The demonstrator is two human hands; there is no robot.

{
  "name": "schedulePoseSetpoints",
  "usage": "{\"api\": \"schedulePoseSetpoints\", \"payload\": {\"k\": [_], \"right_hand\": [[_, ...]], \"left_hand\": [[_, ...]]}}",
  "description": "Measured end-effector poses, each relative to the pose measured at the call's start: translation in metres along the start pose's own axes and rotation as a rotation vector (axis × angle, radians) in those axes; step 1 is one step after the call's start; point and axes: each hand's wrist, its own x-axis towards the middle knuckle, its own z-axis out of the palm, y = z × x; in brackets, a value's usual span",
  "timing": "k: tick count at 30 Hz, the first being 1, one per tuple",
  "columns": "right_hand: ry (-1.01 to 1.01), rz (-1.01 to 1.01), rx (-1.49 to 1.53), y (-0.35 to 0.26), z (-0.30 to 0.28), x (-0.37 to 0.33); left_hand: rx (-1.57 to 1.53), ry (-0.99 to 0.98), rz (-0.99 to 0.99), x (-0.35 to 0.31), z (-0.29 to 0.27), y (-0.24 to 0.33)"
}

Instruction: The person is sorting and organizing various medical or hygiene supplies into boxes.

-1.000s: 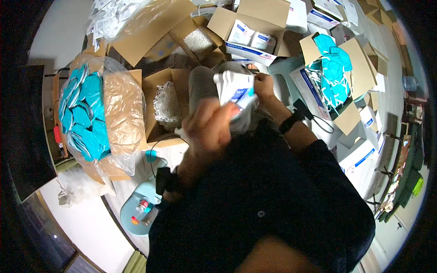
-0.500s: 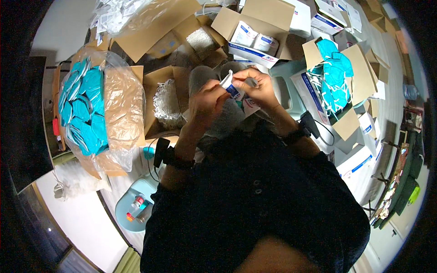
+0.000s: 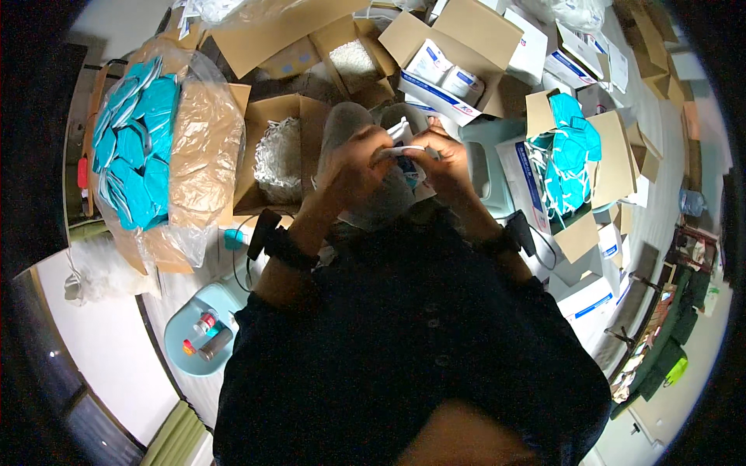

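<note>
Packet check: the white packet is sitting between both hands, above the lap, with its pale edge facing up and printed colour showing below. It is probably going to handle as light, soft and bendy, and its smooth film may be a little slippery. Crushing is seeming a bigger worry than weight; the edge near each end is looking like the best hold.

Hands: the left hand is curling inward, fingers nearly closed, gripping the packet's left end. The right hand is pinching the right end between thumb and fingers, with its upper fingers standing looser. Exact fingertip contact is partly hiding behind the knuckles.

Around: grey trouser legs are showing just beyond the hands. To the left, an open carton is holding white stringy strips; farther left, a clear bag is lying beside teal masks. To the right, a pale blue stool is standing near a carton heaped with more teal masks. Ahead, another carton is holding white pouches.
</note>
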Motion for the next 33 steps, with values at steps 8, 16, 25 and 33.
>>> {"api": "schedulePoseSetpoints", "payload": {"k": [8, 16, 25, 33], "right_hand": [[0.078, 0.228, 0.197, -0.003, 0.016, 0.001], [0.301, 0.468, 0.237, 0.097, 0.024, 0.005], [-0.07, 0.618, -0.247, 0.112, -0.015, -0.027], [-0.012, 0.396, 0.168, 0.023, -0.017, 0.006]], "left_hand": [[0.116, 0.076, 0.103, 0.003, 0.013, 0.002], [0.185, 0.192, 0.18, -0.015, 0.015, 0.042], [0.085, 0.263, 0.187, -0.013, -0.015, 0.065], [0.16, 0.105, -0.071, -0.014, 0.0, 0.034]]}}
